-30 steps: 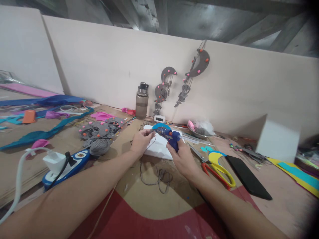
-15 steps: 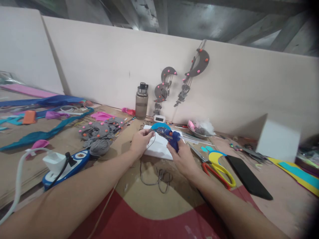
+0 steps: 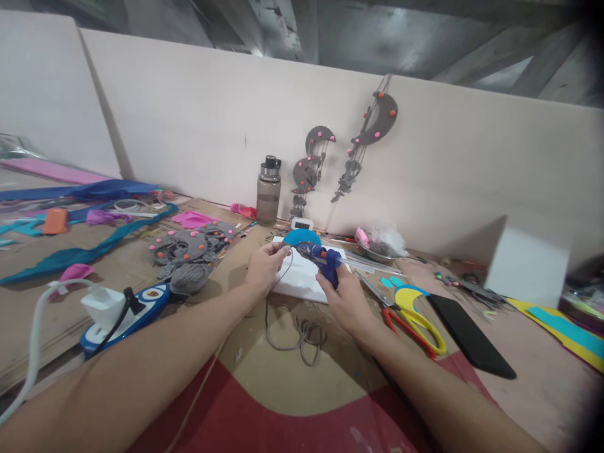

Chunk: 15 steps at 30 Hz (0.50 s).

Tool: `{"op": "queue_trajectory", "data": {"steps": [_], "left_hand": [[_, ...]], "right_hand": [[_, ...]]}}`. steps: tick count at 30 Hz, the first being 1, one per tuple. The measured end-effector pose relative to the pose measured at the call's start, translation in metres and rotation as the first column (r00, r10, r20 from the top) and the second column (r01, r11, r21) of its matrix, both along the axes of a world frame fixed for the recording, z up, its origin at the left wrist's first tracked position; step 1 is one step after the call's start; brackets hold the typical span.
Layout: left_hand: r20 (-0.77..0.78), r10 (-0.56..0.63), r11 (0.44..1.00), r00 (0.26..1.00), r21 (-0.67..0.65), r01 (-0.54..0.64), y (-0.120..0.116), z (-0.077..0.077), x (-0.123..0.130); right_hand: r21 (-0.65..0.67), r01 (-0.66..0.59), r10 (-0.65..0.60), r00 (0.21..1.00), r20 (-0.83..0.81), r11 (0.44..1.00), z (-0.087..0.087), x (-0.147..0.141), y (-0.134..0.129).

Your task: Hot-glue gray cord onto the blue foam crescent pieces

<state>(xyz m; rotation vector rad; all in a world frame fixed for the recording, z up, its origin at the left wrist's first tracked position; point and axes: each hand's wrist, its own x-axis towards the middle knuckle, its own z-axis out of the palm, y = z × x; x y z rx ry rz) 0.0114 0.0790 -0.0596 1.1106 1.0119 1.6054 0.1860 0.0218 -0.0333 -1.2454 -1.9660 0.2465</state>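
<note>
My right hand (image 3: 343,296) is wrapped round a blue glue gun (image 3: 330,261) with a clear glue stick in its back end. Its nozzle points left, close to the fingertips of my left hand (image 3: 265,267). Those fingers are pinched on grey yarn (image 3: 289,267), whose strand hangs down to a loose tangle on the cardboard. Whether a small grey piece is also in the pinch, I cannot tell. Under and behind the glue gun lie a white board (image 3: 302,283) and a blue round piece (image 3: 302,237).
Scissors (image 3: 415,324) and a black phone (image 3: 472,336) lie at right. On the left are a blue power strip (image 3: 153,299), a grey yarn ball (image 3: 189,279) and grey crescents with pink and orange dots (image 3: 182,247). A bottle (image 3: 268,195) stands behind.
The glue gun's nozzle has shifted slightly away from my left fingertips, to the right. My left hand has moved a little left with the yarn.
</note>
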Motion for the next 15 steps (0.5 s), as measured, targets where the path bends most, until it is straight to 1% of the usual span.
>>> {"op": "queue_trajectory", "data": {"steps": [7, 10, 13, 15], "left_hand": [[0.078, -0.068, 0.998, 0.995, 0.011, 0.067, 0.003, -0.002, -0.001], [0.103, -0.078, 0.997, 0.992, -0.013, 0.080, 0.004, -0.002, -0.002], [0.151, -0.052, 0.998, 0.987, -0.026, 0.057, 0.003, 0.000, -0.003], [0.175, -0.026, 0.999, 0.984, -0.038, 0.033, 0.002, 0.002, -0.003]], "right_hand": [[-0.020, 0.015, -0.015, 1.000, -0.022, 1.000, -0.002, 0.001, 0.002], [-0.042, 0.039, -0.042, 0.997, -0.064, 0.998, -0.005, 0.004, 0.005], [-0.132, 0.023, -0.050, 0.977, -0.207, 0.991, -0.008, 0.006, 0.011], [-0.230, -0.031, -0.054, 0.935, -0.352, 0.973, -0.011, 0.007, 0.016]]}}
